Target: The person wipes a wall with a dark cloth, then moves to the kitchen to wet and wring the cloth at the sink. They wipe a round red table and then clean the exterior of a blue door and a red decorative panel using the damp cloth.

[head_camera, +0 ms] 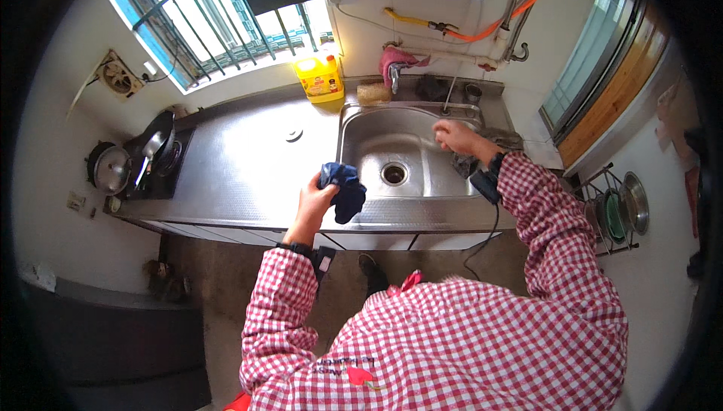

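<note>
Over the counter's front edge, just left of the sink, my left hand grips a bunched dark blue cloth. My right hand hovers above the right part of the stainless steel sink. Its fingers look curled and slightly blurred, and no held thing shows. The drain lies between the hands, toward the front of the basin. Beneath my right wrist, a dark crumpled thing hangs at the basin's right side. The metal tap behind the sink has a pink cloth draped over it.
A yellow jug and a tan sponge-like block stand behind the sink. A round drain cover lies on the steel counter. Pans occupy the stove at left. A dish rack is at right.
</note>
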The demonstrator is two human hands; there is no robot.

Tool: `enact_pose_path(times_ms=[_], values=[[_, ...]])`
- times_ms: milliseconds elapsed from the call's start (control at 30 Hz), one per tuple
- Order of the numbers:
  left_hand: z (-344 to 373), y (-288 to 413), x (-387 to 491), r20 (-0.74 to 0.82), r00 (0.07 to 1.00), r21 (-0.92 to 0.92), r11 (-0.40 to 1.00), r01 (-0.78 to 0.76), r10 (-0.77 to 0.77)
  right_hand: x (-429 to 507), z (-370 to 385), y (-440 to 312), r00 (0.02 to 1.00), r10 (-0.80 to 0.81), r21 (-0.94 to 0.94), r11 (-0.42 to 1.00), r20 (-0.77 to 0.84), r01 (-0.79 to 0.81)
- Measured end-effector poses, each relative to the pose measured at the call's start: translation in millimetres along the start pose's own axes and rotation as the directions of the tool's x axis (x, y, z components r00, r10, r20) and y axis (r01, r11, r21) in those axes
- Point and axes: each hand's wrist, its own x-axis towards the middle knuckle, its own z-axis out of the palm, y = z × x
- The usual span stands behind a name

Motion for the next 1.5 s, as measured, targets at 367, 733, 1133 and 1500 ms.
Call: enact_pose_path(times_ms=[367,733,1133,1500], values=[[51,-7,200,0.094,0.977,0.324,0.934,0.154,-0.194,155,-25,-32,0.939,0.008,-0.132,0.99,-0.345,-0.057],[131,-51,287,0.207,0.878,0.316,0.879,0.358,-0.432,192,-26,-32,0.956,-0.109,-0.384,0.923,-0.271,-0.004],[159,-87,332,0.106,0.963,0.31,0.928,0.205,-0.248,186,-27,13,0.953,-0.268,-0.269,0.937,-0.141,0.224],[145,-92,368,0.292,0.951,0.556,0.827,-0.081,-0.103,184,-8,71,0.992,0.071,0.192,0.98,-0.106,-0.05]])
